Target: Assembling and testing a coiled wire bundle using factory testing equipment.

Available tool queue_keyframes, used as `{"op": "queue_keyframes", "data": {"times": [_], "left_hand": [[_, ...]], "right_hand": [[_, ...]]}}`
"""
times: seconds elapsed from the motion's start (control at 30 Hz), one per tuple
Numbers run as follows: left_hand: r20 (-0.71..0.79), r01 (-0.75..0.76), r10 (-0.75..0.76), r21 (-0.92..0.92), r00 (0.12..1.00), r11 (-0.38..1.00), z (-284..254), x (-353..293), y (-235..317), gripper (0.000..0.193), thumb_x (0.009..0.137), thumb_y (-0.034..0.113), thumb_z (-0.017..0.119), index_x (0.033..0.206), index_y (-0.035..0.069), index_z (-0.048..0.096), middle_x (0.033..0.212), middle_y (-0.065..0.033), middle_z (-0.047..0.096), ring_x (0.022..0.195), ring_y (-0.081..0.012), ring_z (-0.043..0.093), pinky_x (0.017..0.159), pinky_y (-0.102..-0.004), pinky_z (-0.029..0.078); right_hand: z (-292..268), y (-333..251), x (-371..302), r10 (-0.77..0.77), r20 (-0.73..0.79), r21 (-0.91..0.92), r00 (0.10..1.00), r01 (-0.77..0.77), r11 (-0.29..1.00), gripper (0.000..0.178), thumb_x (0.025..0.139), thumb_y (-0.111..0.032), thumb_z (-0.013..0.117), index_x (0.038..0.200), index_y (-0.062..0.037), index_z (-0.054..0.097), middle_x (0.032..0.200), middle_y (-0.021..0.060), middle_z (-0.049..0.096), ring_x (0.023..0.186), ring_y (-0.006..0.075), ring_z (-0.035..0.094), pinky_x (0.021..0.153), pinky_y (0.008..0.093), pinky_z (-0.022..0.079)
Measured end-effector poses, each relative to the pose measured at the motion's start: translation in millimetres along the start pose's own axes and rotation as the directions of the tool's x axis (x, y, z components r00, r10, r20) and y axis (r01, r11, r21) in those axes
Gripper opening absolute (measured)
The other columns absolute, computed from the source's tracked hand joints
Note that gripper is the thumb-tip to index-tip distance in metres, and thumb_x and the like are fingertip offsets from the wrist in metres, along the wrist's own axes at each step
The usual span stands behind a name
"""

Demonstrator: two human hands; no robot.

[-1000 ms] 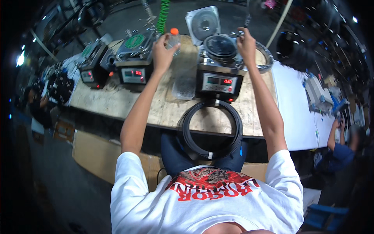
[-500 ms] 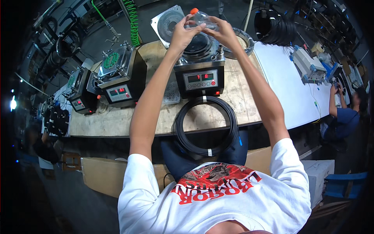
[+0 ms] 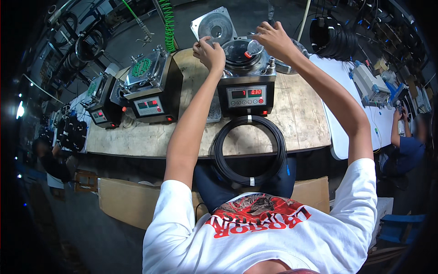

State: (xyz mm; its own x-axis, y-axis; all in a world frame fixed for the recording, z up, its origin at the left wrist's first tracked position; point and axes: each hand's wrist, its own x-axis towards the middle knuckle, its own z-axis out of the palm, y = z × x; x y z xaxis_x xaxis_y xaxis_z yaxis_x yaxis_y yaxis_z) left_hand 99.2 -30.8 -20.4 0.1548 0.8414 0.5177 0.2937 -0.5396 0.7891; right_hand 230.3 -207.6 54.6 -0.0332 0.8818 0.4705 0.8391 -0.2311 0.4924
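A small clear bottle (image 3: 255,47) with an orange-red tip is held in my right hand (image 3: 277,42). It is tilted tip-down over the dark round disc (image 3: 235,51) on top of a black benchtop polishing machine (image 3: 246,101) with a lit red display. My left hand (image 3: 212,55) hovers at the disc's left side, fingers loosely bent and apart, with nothing visible in them. Just behind that hand leans a square pale plate (image 3: 200,23) with a round grey pad. Nearer me, a coil of black cable (image 3: 219,146) hangs over the table's front edge against the machine.
Two similar machines (image 3: 155,86) (image 3: 102,100) stand to the left on the wooden table (image 3: 301,105). At right, a white table (image 3: 340,137) bears a grey device (image 3: 367,84), where another person (image 3: 404,137) works. A green coiled hose (image 3: 168,23) hangs behind.
The bottle has gone from both hands into my right hand alone, and turned tip-down over the disc. My left hand has let go and come down to the left. The machine's display has changed.
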Motion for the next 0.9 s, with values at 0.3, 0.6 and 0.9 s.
{"op": "queue_keyframes", "data": {"times": [0.3,0.6,0.9], "left_hand": [[-0.008,-0.020,0.019,-0.190,1.000,0.982,8.7,1.6,-15.3,0.051,0.077,-0.007,0.052,0.127,0.004,0.049,0.131,-0.0259,0.040,0.122,-0.0408,0.044,0.104,-0.0464,0.039],[0.001,0.006,-0.006,-0.179,1.000,0.984,-5.1,-5.2,-2.9,0.046,0.082,-0.010,0.050,0.126,0.005,0.047,0.131,-0.0235,0.040,0.123,-0.0400,0.047,0.105,-0.0453,0.041],[0.011,0.122,-0.124,-0.274,0.992,0.954,-10.8,-8.7,9.1,0.044,0.081,-0.011,0.051,0.122,0.006,0.050,0.130,-0.0217,0.040,0.124,-0.0405,0.047,0.104,-0.0454,0.042]], "right_hand": [[-11.0,-48.2,64.5,-0.218,-0.023,-0.042,0.976,0.217,0.975,0.035,0.080,-0.009,0.070,0.113,-0.0203,0.073,0.129,0.0021,0.062,0.133,0.0165,0.043,0.110,0.0470,0.029],[32.3,-30.0,96.0,-0.150,-0.057,-0.086,0.987,0.145,0.986,0.032,0.077,-0.010,0.073,0.107,-0.0209,0.073,0.129,0.0008,0.061,0.133,0.0173,0.042,0.104,0.0477,0.032],[19.5,15.5,38.0,-0.066,0.106,-0.032,0.992,0.070,0.997,0.042,0.078,-0.001,0.070,0.114,-0.0210,0.072,0.130,0.0019,0.060,0.134,0.0185,0.041,0.105,0.0469,0.032]]}}
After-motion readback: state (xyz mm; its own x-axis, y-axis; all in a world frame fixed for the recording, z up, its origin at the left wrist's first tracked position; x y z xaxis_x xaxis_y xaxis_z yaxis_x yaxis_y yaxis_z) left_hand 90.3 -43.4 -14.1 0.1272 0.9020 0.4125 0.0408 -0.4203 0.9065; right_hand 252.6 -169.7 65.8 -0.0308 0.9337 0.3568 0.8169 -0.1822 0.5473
